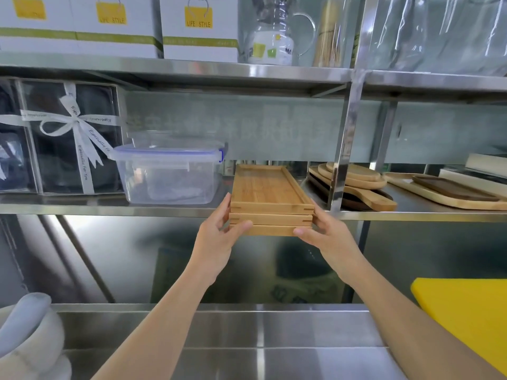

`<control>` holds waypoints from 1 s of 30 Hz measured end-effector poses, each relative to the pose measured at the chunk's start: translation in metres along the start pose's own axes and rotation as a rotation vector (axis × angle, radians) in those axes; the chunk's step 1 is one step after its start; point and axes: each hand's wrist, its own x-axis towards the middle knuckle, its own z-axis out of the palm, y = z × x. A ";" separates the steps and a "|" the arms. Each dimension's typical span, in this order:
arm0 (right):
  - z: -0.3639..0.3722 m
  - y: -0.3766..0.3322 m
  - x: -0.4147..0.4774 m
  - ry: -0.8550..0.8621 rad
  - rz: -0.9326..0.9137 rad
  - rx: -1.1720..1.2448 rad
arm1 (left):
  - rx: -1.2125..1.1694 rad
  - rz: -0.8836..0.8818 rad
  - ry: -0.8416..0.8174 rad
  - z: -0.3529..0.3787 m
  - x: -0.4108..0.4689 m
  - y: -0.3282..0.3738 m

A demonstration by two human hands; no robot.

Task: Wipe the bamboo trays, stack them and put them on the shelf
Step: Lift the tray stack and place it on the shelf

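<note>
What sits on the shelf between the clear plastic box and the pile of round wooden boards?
In the head view, the stack of bamboo trays, held at its near end by the left hand and right hand.

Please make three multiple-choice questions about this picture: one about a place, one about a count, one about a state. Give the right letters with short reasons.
1. What stands directly left of the stack of bamboo trays on the shelf?
A. clear plastic container
B. glass jug
C. yellow board

2. How many trays are in the stack?
A. one
B. three
C. six

3. How is the stack held?
A. by both hands
B. by one hand
C. by nobody

Key: 1 A, the clear plastic container is beside it; 2 B, three front edges show; 3 A, left hand and right hand grip its near corners.
</note>
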 end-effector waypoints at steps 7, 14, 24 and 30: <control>0.000 0.007 0.005 0.018 0.007 -0.141 | 0.127 0.008 0.099 -0.008 0.000 -0.015; 0.006 0.013 0.031 0.075 0.019 -0.317 | 0.263 -0.032 0.282 -0.001 0.024 -0.021; 0.005 0.026 0.073 0.108 0.017 -0.505 | 0.380 -0.042 0.365 0.009 0.069 -0.038; 0.006 0.034 0.087 0.153 0.033 -0.474 | 0.437 -0.059 0.386 0.017 0.080 -0.035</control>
